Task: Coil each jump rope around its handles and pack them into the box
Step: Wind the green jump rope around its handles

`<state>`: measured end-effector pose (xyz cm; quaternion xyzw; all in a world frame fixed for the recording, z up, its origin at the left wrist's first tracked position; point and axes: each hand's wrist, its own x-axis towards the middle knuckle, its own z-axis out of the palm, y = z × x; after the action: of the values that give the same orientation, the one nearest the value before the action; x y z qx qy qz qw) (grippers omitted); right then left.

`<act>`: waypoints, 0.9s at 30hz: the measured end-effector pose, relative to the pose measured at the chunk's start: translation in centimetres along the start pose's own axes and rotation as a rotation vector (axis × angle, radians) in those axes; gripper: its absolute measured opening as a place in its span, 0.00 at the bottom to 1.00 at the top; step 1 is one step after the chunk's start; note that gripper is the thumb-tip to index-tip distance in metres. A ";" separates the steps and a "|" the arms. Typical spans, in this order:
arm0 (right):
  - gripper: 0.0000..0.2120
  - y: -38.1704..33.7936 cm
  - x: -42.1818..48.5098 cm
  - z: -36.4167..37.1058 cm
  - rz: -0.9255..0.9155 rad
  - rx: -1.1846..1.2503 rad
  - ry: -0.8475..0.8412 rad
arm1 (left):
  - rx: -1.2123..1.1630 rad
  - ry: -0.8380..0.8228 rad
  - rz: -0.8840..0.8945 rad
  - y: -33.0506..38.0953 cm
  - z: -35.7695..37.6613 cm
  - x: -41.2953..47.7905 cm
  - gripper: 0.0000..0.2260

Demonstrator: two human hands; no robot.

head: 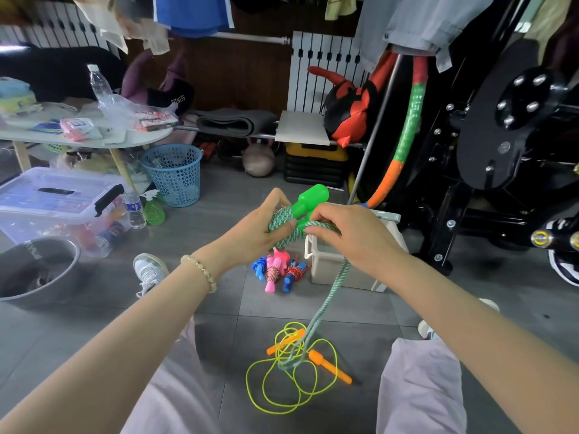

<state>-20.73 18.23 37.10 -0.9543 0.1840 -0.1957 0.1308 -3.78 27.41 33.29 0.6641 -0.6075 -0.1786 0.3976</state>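
Right now, grips the wound part of the green-and-white rope (pixel 282 222) with the left fingers (pixel 285 226), curled round the bundle, thumb pressed on top. Pinches the same rope with the right fingers (pixel 318 217), bent down over the strand where it leaves the coil. Holds the two green handles (pixel 308 200) side by side inside the wraps, thick ends poking up past the left thumb.

Has the left hand (pixel 257 233) and the right hand (pixel 354 236) raised in front of the white box (pixel 332 270), the left one off its left edge, the right one covering part of its rim in this view. Lets the loose tail (pixel 330 292) hang from under the right hand, down past the front of the box to the floor. Wears a bead bracelet (pixel 200 270) on the left wrist.

Farther out, on the floor just left of the box: three wound ropes (pixel 274 272) lying together, handles blue, pink and blue again. In front of the box, between the knees: the yellow rope (pixel 288 335), uncoiled in loose loops, orange handles (pixel 329 366) among them, the end of the green-and-white tail lying across the tangle. Well left of the box and farther back: a green spray bottle (pixel 153 209), a blue mesh basket (pixel 174 173), a clear lidded bin (pixel 59 202). Cannot tell what lies inside the box.
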 end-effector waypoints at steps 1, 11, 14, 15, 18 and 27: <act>0.12 -0.3 0.0 -0.3 -0.010 -0.086 -0.013 | 0.023 -0.008 0.009 0.2 -0.2 0.1 0.07; 0.15 0.2 0.8 -0.5 0.083 0.027 -0.211 | 0.178 -0.079 0.031 1.0 0.2 -1.0 0.22; 0.17 0.7 1.0 -0.3 0.073 0.074 -0.277 | 0.245 -0.047 0.032 1.1 0.6 -1.0 0.23; 0.16 0.8 1.0 -0.6 0.080 0.119 -0.306 | 0.233 -0.062 0.031 1.1 0.6 -1.0 0.23; 0.09 1.1 1.0 -2.1 0.056 0.267 -0.415 | 0.141 -0.109 0.034 0.9 0.5 -1.2 0.21; 0.12 1.2 1.5 -2.5 -0.018 0.246 -0.379 | -0.049 -0.134 0.011 2.1 1.0 -1.7 0.16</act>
<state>-20.85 16.08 39.38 -0.9526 0.1222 -0.0350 0.2765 -6.20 28.80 33.85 0.6373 -0.6319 -0.2352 0.3732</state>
